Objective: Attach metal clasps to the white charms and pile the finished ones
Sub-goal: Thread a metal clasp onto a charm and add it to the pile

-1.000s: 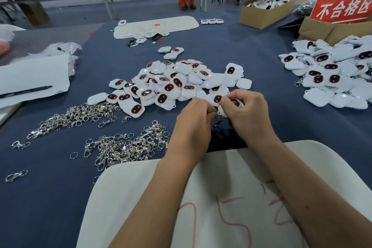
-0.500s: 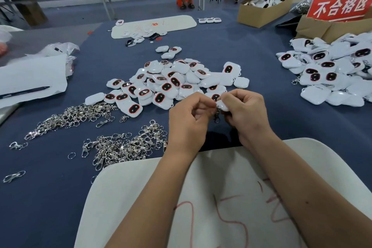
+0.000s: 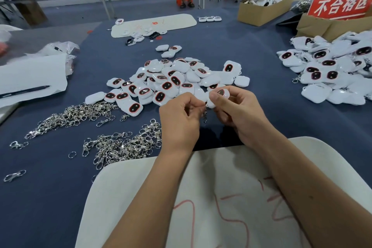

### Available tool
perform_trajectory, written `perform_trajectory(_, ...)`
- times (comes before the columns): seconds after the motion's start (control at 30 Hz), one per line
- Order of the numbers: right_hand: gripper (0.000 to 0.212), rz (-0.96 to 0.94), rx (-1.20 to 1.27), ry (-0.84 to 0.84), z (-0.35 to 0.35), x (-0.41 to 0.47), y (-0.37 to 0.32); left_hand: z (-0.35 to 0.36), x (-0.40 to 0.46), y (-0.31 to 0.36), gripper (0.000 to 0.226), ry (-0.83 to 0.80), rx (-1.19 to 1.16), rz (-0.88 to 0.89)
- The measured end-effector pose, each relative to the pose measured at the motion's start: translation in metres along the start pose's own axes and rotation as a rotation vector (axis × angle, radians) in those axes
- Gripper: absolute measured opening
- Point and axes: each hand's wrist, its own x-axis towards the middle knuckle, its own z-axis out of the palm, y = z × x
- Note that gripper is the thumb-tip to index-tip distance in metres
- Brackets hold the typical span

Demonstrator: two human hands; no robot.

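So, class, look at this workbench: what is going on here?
A person is fitting a small silver metal clasp onto a white plastic charm with a red-ringed dark oval. The right hand pinches the charm; the left hand grips the clasp's ring. Loose clasps lie left, unfinished charms ahead, a finished pile right.

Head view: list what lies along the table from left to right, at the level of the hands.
Metal clasps → loose charm pile → left hand → held charm → right hand → finished pile.

Charm [image 3: 219, 94] and clasp [image 3: 205, 115] between fingers [image 3: 213, 98]
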Motion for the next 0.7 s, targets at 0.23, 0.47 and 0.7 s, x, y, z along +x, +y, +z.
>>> perform_trajectory(0.23, 0.026, -0.045, -0.049, 0.029, 0.003, -0.004, -0.001, -0.004, 0.002, -0.005, 0.022, -0.111, 0.202, 0.157)
perform_trajectory(0.47, 0.036, -0.052, 0.083, 0.103, 0.003, -0.001, 0.0, 0.009, -0.003, 0.007, 0.01, 0.021, -0.271, -0.17)
perform_trajectory(0.7, 0.037, -0.061, 0.172, 0.052, 0.003, 0.001, 0.001, 0.008, 0.0, 0.011, 0.009, -0.032, -0.643, -0.436)
